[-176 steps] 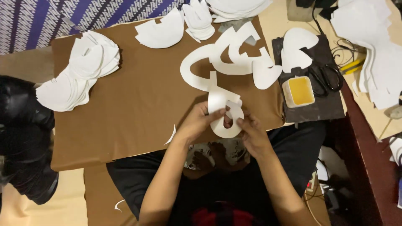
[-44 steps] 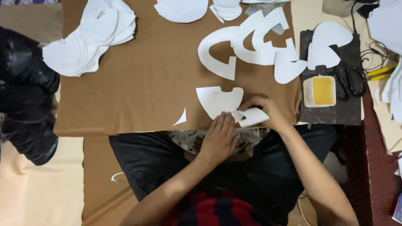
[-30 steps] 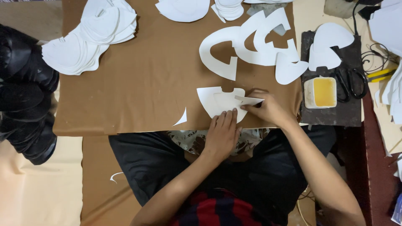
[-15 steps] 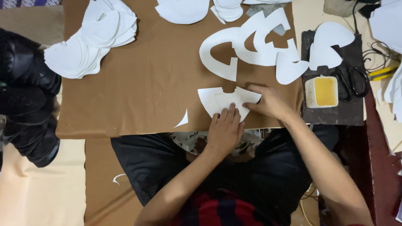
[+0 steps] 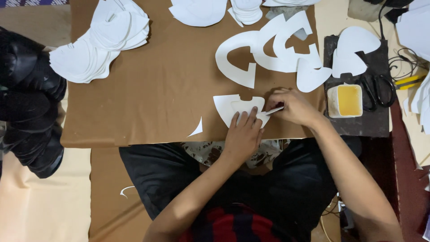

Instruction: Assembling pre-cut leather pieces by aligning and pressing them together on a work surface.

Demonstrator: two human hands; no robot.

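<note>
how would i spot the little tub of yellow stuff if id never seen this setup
Find the brown board that covers the work surface, then go to the dark mat at its right edge. The small white square tub sits on that mat, just past the right hand and beside black scissors. Nothing else there is filled with yellow; the rest is flat white cut-outs.

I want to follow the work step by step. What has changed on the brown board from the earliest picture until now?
The white piece, earlier held up in both hands, now lies flat. The left hand presses it; the right hand holds a thin tool at its edge. The stacks and the yellow tub stayed.
</note>
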